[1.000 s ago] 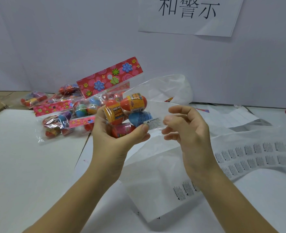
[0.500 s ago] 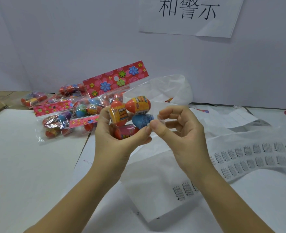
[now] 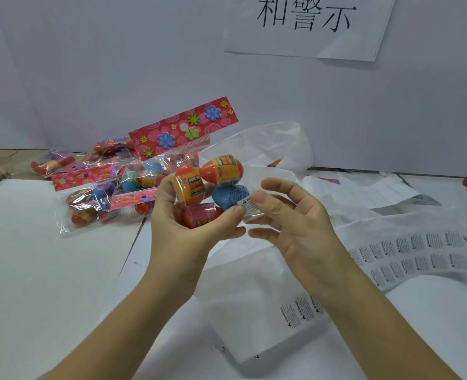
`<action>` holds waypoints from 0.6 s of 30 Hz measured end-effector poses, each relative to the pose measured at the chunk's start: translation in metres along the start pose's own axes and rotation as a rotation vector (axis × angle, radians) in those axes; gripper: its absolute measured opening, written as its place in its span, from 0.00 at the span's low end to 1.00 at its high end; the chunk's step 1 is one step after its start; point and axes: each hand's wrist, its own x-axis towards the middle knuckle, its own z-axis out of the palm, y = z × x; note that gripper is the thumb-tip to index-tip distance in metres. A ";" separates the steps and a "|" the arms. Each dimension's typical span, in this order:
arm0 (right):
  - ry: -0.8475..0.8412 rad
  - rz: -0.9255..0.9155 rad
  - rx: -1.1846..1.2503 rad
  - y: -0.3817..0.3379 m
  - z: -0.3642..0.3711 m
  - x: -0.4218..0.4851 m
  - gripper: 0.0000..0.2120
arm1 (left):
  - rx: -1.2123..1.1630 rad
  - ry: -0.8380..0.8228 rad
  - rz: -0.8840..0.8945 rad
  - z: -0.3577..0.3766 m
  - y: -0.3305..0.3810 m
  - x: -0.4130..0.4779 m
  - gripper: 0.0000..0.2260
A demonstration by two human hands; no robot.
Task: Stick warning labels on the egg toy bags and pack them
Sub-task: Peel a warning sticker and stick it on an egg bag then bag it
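Note:
My left hand (image 3: 183,242) grips a clear egg toy bag (image 3: 221,171) in mid-air; it holds orange, blue and red eggs. Its red flowered header card (image 3: 183,130) points up and left. A small white warning label (image 3: 250,207) sits on the bag's lower right, over the blue egg. The thumb of my right hand (image 3: 301,231) presses on that label, and the other fingers are spread and relaxed. The label's right part is hidden under the thumb.
A pile of more egg toy bags (image 3: 98,187) lies at the back left. A sheet of warning labels (image 3: 408,250) lies on the right, and white backing paper (image 3: 254,297) lies under my hands. A crumpled white plastic bag (image 3: 276,144) stands behind, near the wall.
My right hand came to the bag, pinched at the label, then spread its fingers with the thumb pressing the label. The bag rose slightly in my left hand.

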 end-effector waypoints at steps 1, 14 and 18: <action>-0.009 0.010 0.007 0.000 0.000 0.000 0.26 | -0.005 0.004 -0.007 0.000 0.000 0.000 0.27; 0.036 -0.007 0.019 -0.002 -0.001 -0.001 0.13 | -0.079 0.002 -0.082 -0.001 -0.001 0.003 0.32; 0.028 -0.045 -0.091 -0.004 0.001 -0.003 0.19 | -0.042 -0.026 -0.085 -0.001 0.000 0.002 0.34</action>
